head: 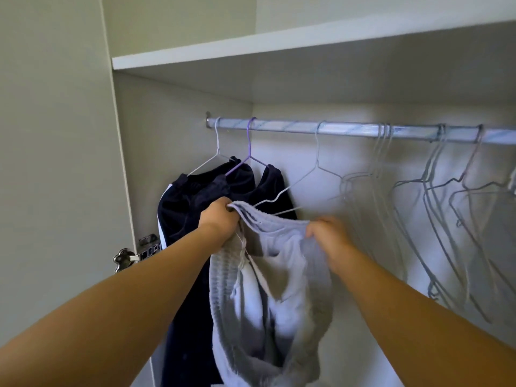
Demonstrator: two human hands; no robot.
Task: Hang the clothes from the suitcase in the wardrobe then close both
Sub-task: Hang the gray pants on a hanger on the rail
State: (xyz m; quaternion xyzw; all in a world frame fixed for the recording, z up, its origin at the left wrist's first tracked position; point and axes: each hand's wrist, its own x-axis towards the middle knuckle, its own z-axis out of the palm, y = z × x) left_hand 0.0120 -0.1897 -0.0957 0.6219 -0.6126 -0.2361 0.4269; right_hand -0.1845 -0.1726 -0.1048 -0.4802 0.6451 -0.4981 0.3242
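Observation:
I look into an open wardrobe with a metal rail (293,127) across its top. A grey garment with a ribbed waistband and drawstring (268,297) hangs between my hands. My left hand (220,217) grips the waistband's left end, and my right hand (329,236) grips its right end. Just behind the waistband hangs a white wire hanger (307,177) on the rail. Two dark navy garments (212,196) hang on a white hanger and a purple hanger (248,152) at the rail's left end. The suitcase is out of view.
Several bare wire hangers (435,196) crowd the right part of the rail. A white shelf (251,48) runs above the rail. The open door's inner face and a metal hinge (134,254) stand at the left.

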